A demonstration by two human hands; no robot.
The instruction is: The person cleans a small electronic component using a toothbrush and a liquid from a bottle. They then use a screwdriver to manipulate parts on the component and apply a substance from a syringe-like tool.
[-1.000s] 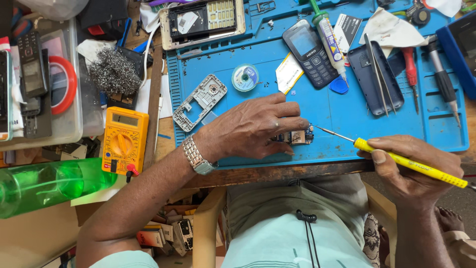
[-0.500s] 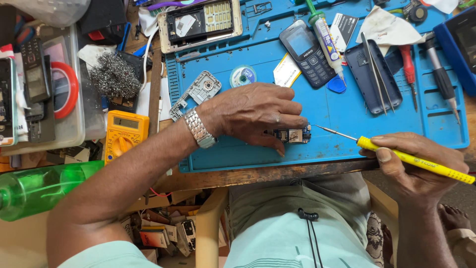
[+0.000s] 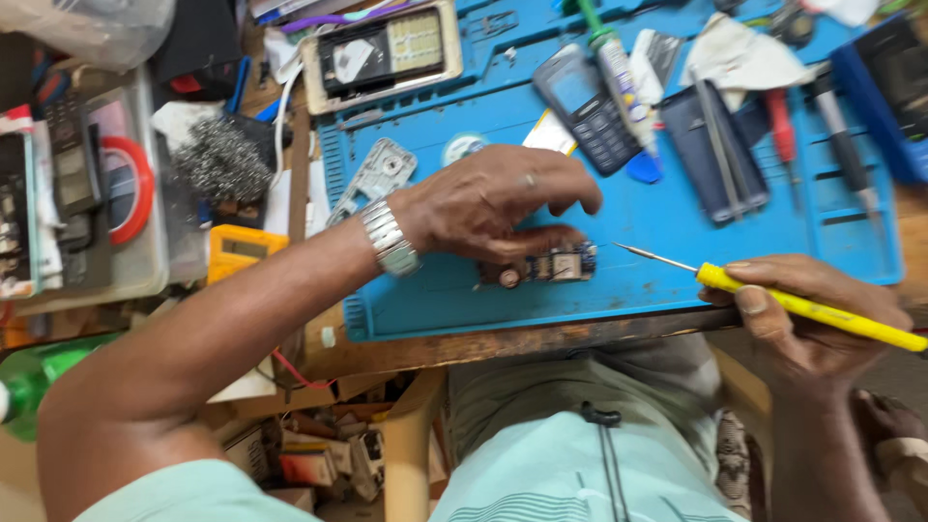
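Left hand [image 3: 498, 208] pins a small circuit board [image 3: 556, 264] to the blue mat [image 3: 667, 232]; right hand [image 3: 807, 314], just off the mat's near edge, grips a yellow screwdriver [image 3: 802, 307].

Bare blue mat [image 3: 667, 280] lies open at lower centre, between the small circuit board [image 3: 556, 263] and the yellow screwdriver [image 3: 802, 307]. Across the upper frame the way is crowded: a keypad phone [image 3: 587, 108], glue tube [image 3: 619, 82], dark phone cover [image 3: 713, 150] and red-handled tool [image 3: 779, 124] lie close together.

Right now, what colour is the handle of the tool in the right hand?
Yellow: the screwdriver handle in the right hand, in the head view.
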